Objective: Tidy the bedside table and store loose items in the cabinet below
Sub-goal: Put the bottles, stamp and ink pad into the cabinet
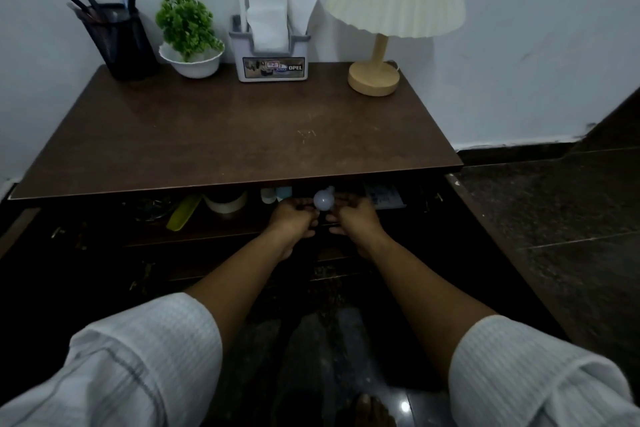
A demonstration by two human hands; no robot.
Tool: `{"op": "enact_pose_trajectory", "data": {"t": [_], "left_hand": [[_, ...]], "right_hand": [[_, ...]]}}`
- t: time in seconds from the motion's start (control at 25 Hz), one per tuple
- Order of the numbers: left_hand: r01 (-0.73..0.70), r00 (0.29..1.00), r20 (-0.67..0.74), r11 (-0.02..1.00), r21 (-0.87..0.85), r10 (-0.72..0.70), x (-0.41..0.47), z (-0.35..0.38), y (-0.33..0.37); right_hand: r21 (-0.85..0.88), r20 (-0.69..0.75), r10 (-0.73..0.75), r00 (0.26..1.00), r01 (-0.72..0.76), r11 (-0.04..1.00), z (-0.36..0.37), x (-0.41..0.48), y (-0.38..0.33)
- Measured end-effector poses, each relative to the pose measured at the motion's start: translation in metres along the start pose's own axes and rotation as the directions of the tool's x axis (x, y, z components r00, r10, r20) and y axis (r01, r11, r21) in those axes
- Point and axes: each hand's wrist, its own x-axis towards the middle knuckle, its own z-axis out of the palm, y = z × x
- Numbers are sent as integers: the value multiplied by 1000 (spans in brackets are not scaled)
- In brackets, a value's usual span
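Observation:
A white light bulb (324, 199) sits between my two hands just under the front edge of the dark brown bedside table (221, 135). My left hand (294, 217) and my right hand (355, 217) cup it from either side, fingers curled around it, over the open cabinet shelf (221, 229). On that shelf lie a yellow-green comb (183, 217), a roll of tape (225, 203), small bottles (275, 194) and a blue and white packet (384, 196).
Along the table's back edge stand a black pen holder (119, 42), a green plant in a white bowl (189, 42), a tissue holder (272, 52) and a lamp (375, 76). Both cabinet doors hang open at left and right. Dark floor tiles (554, 218) lie to the right.

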Motion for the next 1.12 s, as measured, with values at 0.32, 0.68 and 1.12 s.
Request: {"op": "enact_pose_trajectory", "data": {"t": [0.32,0.68,1.12], "left_hand": [[-11,1000,19,1000,-3,11,0,0,-1],[-13,999,49,999,33,12,-15,-7,7],[-45,997,65,979,198,33,-113,-67,30]], "right_hand": [[58,-37,24,999,-22,998,6,-4,-3],[41,2,11,1000,-11,999,4,-21,-10],[-133,17,0,1000,3,991,-6,-109,-42]]}}
